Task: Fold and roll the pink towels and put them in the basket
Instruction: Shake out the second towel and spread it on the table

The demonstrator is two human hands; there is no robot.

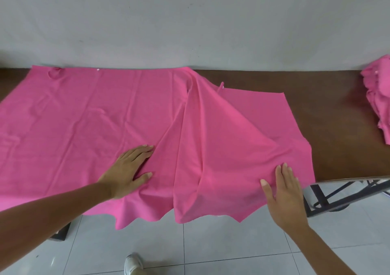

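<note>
A large pink towel (pixel 95 110) lies spread over the brown table (pixel 329 114), its front edge hanging over the table's near side. Its right part is folded back over itself in loose ridges. My left hand (pixel 128 169) presses flat on the towel near the middle, fingers straight and pointing right. Near the towel's front right corner, my right hand (pixel 285 192) rests flat on the folded part with its fingers straight. No basket is in view.
A heap of more pink towels (pixel 377 97) sits at the table's far right edge. A grey wall runs behind the table. The table's dark metal frame (pixel 329 198) shows at the lower right above a white tiled floor. A shoe (pixel 133 264) stands below.
</note>
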